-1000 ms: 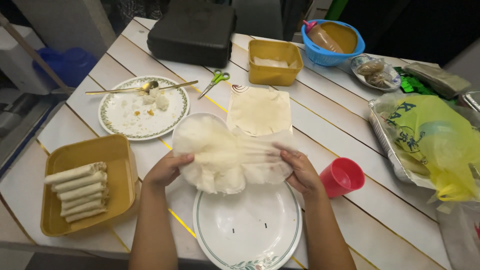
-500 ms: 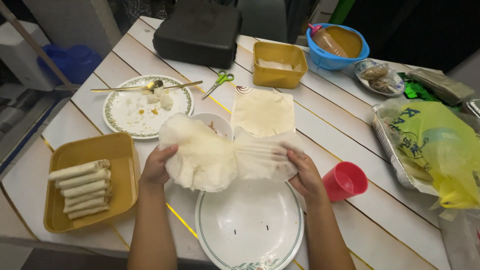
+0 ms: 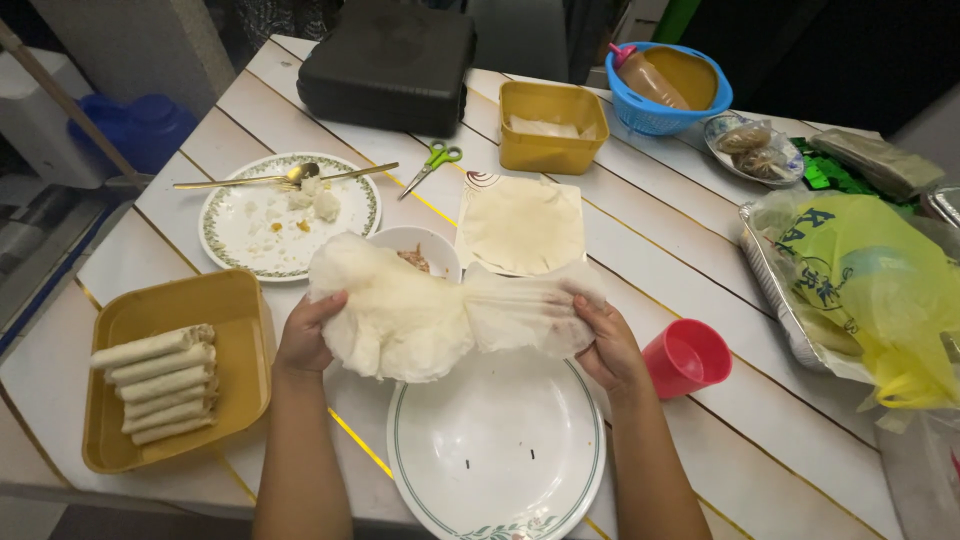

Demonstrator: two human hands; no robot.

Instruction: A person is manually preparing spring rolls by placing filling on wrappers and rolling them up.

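Clearly limp and paper-thin, the pale, translucent sheets of spring-roll wrapper [image 3: 440,315] hang crumpled above the empty white oval plate with a green rim [image 3: 497,452] at the near edge of the white plank table [image 3: 690,250], so they look light, soft and easily torn, best pinched at an outer edge and peeled slowly. The left hand [image 3: 305,335] and right hand [image 3: 605,340] each close their fingers on one end of the bunch. Farther out lie a flat stack of square wrappers [image 3: 522,224], a small bowl of filling [image 3: 425,252], a red plastic cup [image 3: 686,357] and a yellow tray of finished rolls [image 3: 165,380].
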